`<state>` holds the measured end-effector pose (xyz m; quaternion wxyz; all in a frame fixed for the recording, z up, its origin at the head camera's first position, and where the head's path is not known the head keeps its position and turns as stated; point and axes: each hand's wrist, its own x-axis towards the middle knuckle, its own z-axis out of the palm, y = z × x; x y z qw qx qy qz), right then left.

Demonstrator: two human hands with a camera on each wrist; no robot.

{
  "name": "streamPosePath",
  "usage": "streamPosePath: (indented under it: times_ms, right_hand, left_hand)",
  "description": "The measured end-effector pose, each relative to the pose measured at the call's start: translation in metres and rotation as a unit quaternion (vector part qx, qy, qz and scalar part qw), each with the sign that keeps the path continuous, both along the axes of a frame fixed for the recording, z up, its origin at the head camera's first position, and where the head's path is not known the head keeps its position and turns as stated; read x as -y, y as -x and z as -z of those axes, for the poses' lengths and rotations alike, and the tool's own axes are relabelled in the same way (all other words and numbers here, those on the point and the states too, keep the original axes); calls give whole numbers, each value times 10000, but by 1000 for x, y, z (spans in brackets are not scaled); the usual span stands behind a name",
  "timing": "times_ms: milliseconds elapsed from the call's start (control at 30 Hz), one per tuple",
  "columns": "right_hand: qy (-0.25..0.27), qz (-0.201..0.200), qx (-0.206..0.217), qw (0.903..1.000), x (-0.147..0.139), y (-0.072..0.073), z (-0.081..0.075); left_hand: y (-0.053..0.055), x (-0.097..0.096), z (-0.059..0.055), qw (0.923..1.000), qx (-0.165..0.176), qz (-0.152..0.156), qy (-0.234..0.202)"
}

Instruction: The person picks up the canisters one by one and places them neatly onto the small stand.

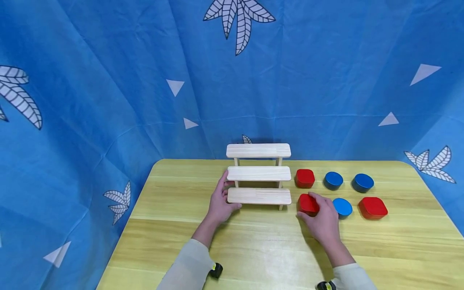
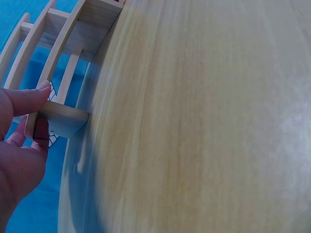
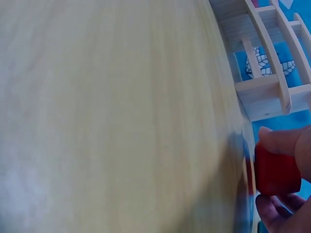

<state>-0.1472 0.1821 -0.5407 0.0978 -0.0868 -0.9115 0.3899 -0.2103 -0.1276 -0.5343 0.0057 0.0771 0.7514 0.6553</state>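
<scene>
A small three-tier wooden step shelf (image 1: 259, 195) stands near the table's back edge. My left hand (image 1: 220, 204) holds the left end of its lowest step, thumb in front and fingers behind, as the left wrist view (image 2: 36, 111) also shows. Just right of the shelf, my right hand (image 1: 324, 219) grips a red rounded-square box (image 1: 308, 204) between thumb and fingers. In the right wrist view that red box (image 3: 276, 170) is close over the tabletop, with a shadow beside it. A light blue round box (image 1: 342, 207) sits partly behind the right hand.
Behind the held box are another red box (image 1: 305, 178) and two dark blue round boxes (image 1: 333, 180). A further red box (image 1: 373, 208) lies to the right. The wooden table (image 1: 253, 245) meets a blue patterned cloth (image 1: 311, 80) at the back.
</scene>
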Motion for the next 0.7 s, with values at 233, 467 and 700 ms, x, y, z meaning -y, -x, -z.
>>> streamPosePath:
  times_ms: [233, 467, 700]
  right_hand:
    - [107, -23, -107, 9999, 1, 2, -5]
    - [95, 1, -347, 9994, 0, 5, -10]
    - [68, 52, -639, 9979, 3, 7, -16]
  left_hand:
    - [1, 0, 0, 10000, 2, -15, 84]
    - [2, -1, 0, 9999, 8, -26, 109]
    - [1, 0, 2, 9999, 46, -50, 77]
